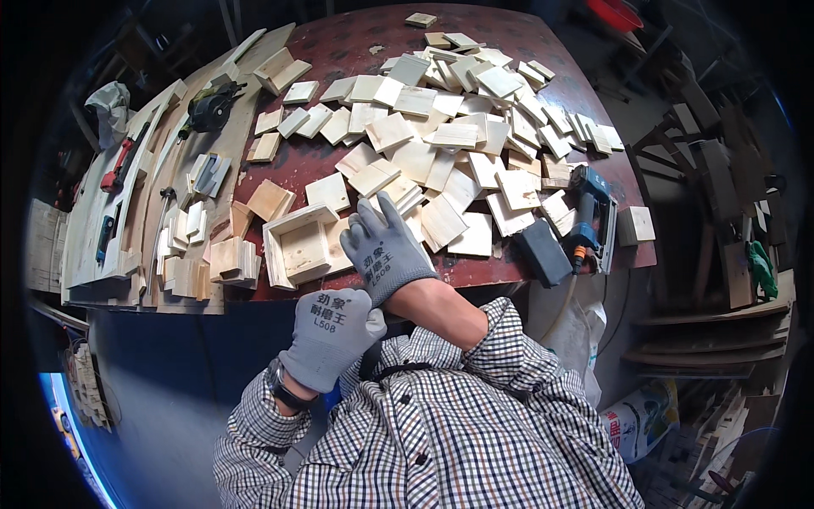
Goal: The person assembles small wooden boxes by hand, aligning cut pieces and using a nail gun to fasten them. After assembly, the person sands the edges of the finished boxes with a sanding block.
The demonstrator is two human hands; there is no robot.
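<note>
Through the head camera I look down on two gray-gloved hands. The right grip (383,246) reaches over the near edge of a wood heap, palm down, fingers pointing away from me; their undersides are hidden, so I cannot tell whether they pinch a piece. The left grip (329,338) sits lower, curled into itself with the thumb toward the right cuff; I cannot tell whether anything is inside it, or whether the two gloves touch. Just left of the right grip, an open wooden box (300,246) rests tilted toward me near the front edge of the red desk (517,34). Beyond the hands, loose pale wood blocks (451,136) lie piled and overlapping. To their right I see a blue nail gun (585,222); on the left, a hammer (166,197) lies among pale planks (144,191).
</note>
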